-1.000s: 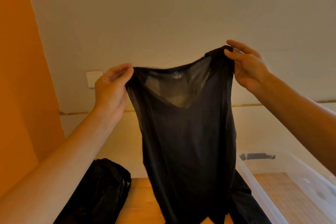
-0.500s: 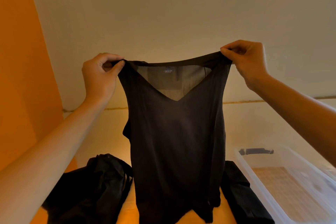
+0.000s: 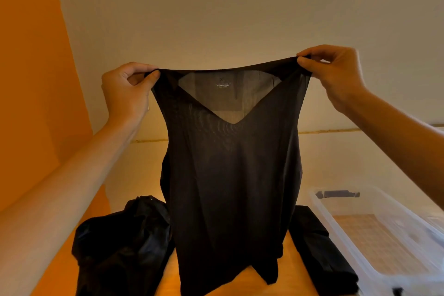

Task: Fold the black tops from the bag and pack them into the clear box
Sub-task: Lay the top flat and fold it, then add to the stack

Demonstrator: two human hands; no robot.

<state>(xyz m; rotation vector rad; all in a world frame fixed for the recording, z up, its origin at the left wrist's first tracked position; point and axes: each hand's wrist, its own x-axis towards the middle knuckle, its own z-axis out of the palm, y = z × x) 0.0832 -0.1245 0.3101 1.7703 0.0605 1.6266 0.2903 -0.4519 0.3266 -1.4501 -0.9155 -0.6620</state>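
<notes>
Holding up a sheer black V-neck top (image 3: 230, 175), left hand (image 3: 127, 94) and right hand (image 3: 334, 72) each pinching a shoulder, tiny white neck print (image 3: 223, 84) unreadable tbh

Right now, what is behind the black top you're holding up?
A black bag peeks out on its left, folded black cloth on its right. The top covers the table between them, so anything there is hidden.

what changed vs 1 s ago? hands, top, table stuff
Both hands spread apart: left hand and right hand pulled the black top from a sagging neckline to taut and level. The right hand's grip closed from loose fingers to a pinch on the shoulder. The black bag, folded top and clear box stayed put.
</notes>
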